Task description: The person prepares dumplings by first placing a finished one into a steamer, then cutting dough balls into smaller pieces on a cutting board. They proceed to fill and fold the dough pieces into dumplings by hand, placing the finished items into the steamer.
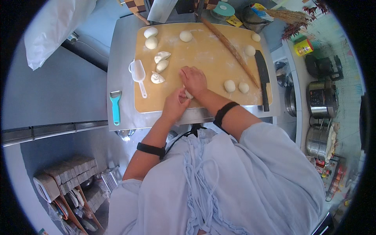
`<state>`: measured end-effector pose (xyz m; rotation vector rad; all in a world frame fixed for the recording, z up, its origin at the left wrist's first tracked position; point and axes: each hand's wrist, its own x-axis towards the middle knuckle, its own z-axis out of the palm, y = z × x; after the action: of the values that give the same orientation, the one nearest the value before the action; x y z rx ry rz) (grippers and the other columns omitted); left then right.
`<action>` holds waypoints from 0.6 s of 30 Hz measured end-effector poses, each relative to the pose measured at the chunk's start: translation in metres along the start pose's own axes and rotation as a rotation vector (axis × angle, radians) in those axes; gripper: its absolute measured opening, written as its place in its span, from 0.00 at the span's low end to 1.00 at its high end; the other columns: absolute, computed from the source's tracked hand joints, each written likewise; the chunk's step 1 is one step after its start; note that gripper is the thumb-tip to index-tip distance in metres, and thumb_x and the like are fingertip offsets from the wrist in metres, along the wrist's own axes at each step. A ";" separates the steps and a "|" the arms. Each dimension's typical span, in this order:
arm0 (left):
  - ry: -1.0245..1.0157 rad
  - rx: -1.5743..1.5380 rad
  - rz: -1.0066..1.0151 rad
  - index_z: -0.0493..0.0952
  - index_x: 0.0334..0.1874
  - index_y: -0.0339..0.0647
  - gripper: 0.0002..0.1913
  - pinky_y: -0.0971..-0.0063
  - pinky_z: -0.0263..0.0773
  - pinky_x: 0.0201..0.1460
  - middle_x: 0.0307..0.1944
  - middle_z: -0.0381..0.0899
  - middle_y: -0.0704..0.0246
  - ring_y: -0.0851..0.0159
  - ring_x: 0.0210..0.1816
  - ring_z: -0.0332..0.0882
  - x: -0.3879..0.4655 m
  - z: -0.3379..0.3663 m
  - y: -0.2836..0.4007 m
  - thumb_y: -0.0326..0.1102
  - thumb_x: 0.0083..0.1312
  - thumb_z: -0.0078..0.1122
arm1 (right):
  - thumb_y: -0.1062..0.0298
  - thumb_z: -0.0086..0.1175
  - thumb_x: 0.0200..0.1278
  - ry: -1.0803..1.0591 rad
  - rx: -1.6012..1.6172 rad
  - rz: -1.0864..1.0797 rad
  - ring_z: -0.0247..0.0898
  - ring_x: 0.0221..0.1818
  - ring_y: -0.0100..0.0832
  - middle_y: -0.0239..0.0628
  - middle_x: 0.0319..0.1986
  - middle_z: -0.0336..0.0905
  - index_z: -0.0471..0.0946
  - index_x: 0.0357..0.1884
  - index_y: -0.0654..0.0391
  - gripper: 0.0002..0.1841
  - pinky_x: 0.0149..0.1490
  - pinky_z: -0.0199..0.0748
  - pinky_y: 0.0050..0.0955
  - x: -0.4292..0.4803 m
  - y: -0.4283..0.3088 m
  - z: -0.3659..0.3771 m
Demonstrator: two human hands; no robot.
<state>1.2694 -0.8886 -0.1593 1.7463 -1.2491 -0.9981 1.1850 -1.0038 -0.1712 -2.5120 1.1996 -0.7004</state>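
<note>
A small piece of white dough shows at the near middle of a tan, floured board. My left hand curls its fingers and thumb around the near side of this dough. Against its far side lies my right hand, back up and fingers bent; whatever is beneath that palm is hidden. Three rough-cut dough pieces sit left of my hands. Two dough balls rest to the right, and a round ball lies farther back.
A rolling pin slants across the board's right side, beside a dark-bladed knife. On the left are a clear scoop and a turquoise peeler. More dough balls lie back left. A knife block with a cleaver stands behind.
</note>
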 end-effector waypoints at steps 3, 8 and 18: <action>0.275 0.346 0.305 0.70 0.43 0.34 0.21 0.69 0.70 0.42 0.33 0.77 0.60 0.57 0.36 0.76 0.012 0.004 -0.007 0.34 0.47 0.65 | 0.56 0.43 0.61 -0.092 0.013 -0.050 0.72 0.32 0.43 0.44 0.27 0.75 0.71 0.32 0.54 0.12 0.38 0.69 0.41 0.014 0.002 0.002; 0.254 0.067 0.189 0.72 0.37 0.33 0.17 0.66 0.70 0.40 0.31 0.76 0.59 0.54 0.35 0.76 0.034 0.009 -0.007 0.33 0.47 0.64 | 0.55 0.41 0.64 -0.174 0.588 0.153 0.72 0.29 0.44 0.45 0.25 0.75 0.71 0.33 0.56 0.14 0.35 0.68 0.39 0.008 -0.007 -0.001; 0.126 0.123 -0.027 0.72 0.33 0.33 0.12 0.71 0.70 0.34 0.28 0.75 0.60 0.61 0.29 0.75 0.005 0.006 0.013 0.32 0.49 0.61 | 0.55 0.43 0.63 0.011 0.117 0.116 0.72 0.28 0.46 0.45 0.24 0.75 0.73 0.34 0.54 0.13 0.34 0.68 0.43 -0.005 -0.007 0.011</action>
<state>1.2603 -0.8972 -0.1510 1.8944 -1.2311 -0.8277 1.1928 -0.9954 -0.1788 -2.3266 1.2590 -0.7340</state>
